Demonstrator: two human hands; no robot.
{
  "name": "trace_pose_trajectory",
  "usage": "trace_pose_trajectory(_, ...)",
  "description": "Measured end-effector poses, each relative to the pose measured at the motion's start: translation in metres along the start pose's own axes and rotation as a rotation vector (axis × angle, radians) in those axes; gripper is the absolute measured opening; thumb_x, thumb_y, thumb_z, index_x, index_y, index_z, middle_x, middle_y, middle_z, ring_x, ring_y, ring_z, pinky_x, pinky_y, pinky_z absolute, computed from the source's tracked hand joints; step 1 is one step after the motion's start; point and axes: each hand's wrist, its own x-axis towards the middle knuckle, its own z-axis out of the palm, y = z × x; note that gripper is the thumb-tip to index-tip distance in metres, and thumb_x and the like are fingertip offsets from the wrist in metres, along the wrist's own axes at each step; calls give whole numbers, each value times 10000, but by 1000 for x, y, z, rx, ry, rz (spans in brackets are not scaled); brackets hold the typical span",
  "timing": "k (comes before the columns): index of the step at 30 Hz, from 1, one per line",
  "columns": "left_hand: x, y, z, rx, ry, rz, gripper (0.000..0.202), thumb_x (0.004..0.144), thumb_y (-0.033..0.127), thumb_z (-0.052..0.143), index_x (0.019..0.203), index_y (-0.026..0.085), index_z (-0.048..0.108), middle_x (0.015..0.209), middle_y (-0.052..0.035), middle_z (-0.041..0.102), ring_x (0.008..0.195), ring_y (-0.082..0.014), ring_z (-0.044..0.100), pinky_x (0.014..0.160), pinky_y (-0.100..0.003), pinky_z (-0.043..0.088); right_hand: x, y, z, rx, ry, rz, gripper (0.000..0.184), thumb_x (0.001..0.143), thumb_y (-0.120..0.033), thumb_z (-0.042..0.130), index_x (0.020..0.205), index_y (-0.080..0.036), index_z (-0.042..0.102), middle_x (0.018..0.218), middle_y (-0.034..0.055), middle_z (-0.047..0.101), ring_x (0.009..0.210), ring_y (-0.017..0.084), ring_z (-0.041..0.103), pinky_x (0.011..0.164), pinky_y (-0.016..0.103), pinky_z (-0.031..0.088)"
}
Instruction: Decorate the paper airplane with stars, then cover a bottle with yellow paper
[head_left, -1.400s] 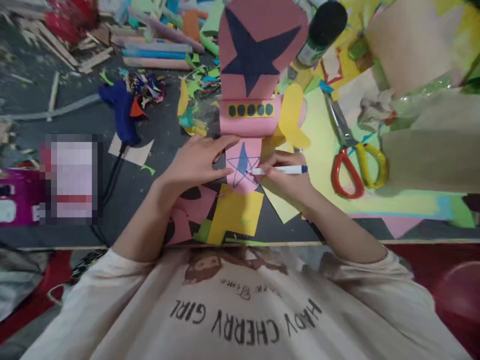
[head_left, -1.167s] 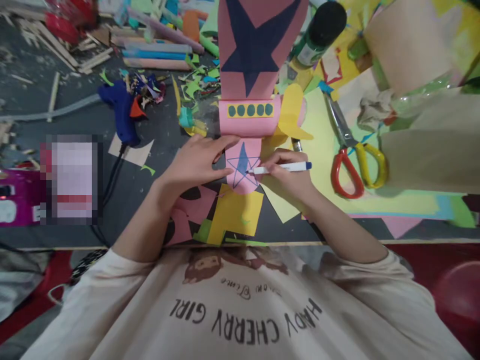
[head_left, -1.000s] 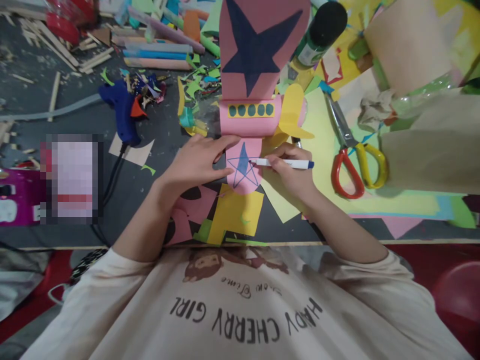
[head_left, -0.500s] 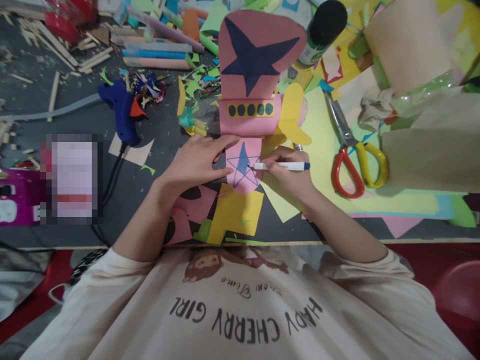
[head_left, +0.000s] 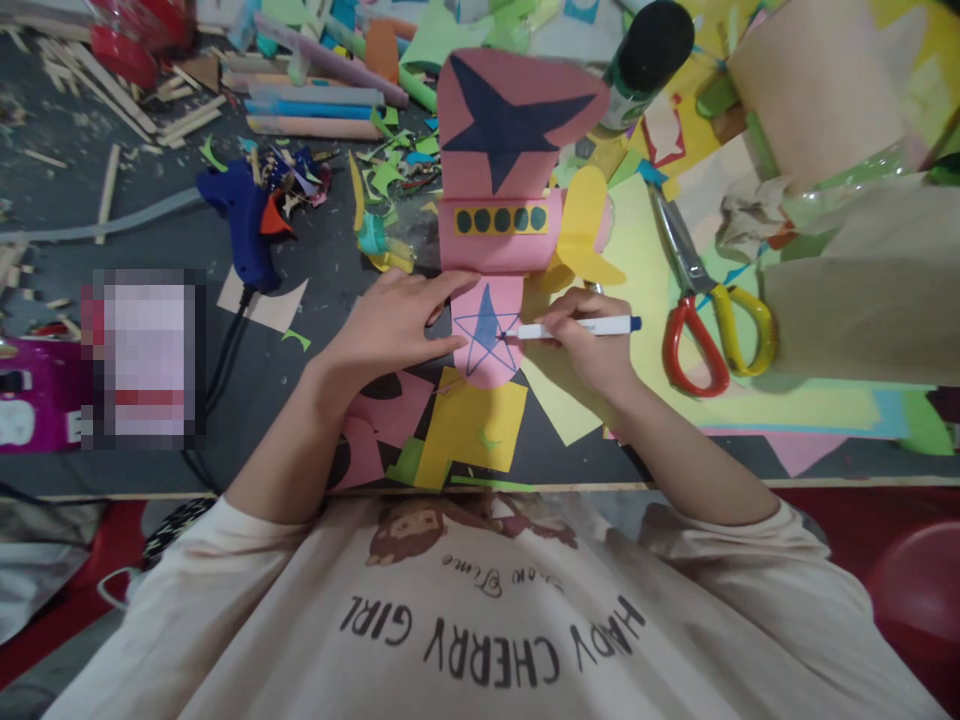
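Observation:
A pink paper airplane [head_left: 499, 255] lies in front of me, with a dark blue star [head_left: 510, 118] on its far wing and a yellow propeller [head_left: 581, 232] on its right end. On the near wing is an outlined star [head_left: 487, 330], blue ink filling part of its upper middle. My right hand [head_left: 592, 345] grips a white marker [head_left: 592, 327] with a blue end, its tip at the star's right side. Thumb and fingers spread, my left hand [head_left: 401, 318] rests at the near wing's left edge and holds nothing.
Scissors [head_left: 705, 300] with red and yellow handles lie at the right on paper sheets. A blue glue gun [head_left: 247, 215] sits at the left. Paper scraps [head_left: 476, 420] lie near the table edge. A black-capped bottle [head_left: 649, 60] and several marker pens [head_left: 315, 105] are farther back.
My right hand and the marker have shifted slightly right, the tip moving toward the star's right side. The far wing has dipped a little toward me. My left hand stays in place.

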Motion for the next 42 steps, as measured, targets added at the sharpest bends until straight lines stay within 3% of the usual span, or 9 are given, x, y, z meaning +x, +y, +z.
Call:
trace_pose_trajectory(5, 0, 0, 0, -8, 16, 13, 631, 864, 444, 608, 1443, 204, 528, 916, -32, 678, 921, -249, 654, 957, -373, 409, 0, -1, 2, -37, 11, 68, 165, 703, -243, 627, 542, -234, 592, 507, -48, 630, 502, 129, 594, 510, 269, 471)
trace_pose_trajectory(21, 0, 0, 0, -13, 16, 20, 637, 849, 444, 622, 1431, 202, 534, 929, -38, 686, 924, -262, 654, 933, -370, 401, -3, -4, 2, -84, -53, -30, 190, 685, -200, 630, 501, -230, 667, 523, -14, 685, 503, 128, 576, 522, 274, 413)
trace_pose_trajectory(26, 0, 1, 0, -9, 7, 10, 633, 860, 439, 613, 1437, 193, 532, 932, -42, 684, 926, -260, 657, 944, -375, 403, 0, -3, 0, -83, -73, 50, 162, 654, -168, 609, 507, -233, 631, 523, -22, 667, 499, 130, 568, 492, 265, 426)
trace_pose_trajectory(34, 0, 1, 0, -4, 18, 11, 631, 856, 451, 615, 1429, 199, 543, 924, -50, 686, 931, -268, 654, 967, -390, 416, 0, -2, 2, -53, -9, 40, 151, 703, -225, 605, 553, -242, 593, 524, -29, 628, 513, 141, 589, 512, 284, 481)
trace_pose_trajectory(42, 0, 1, -1, -10, 16, 16, 628, 852, 433, 613, 1432, 204, 538, 903, -34, 679, 905, -253, 654, 952, -378, 421, -2, -1, 2, -136, -16, 24, 148, 691, -242, 624, 545, -249, 609, 542, -15, 665, 520, 145, 570, 519, 295, 447)
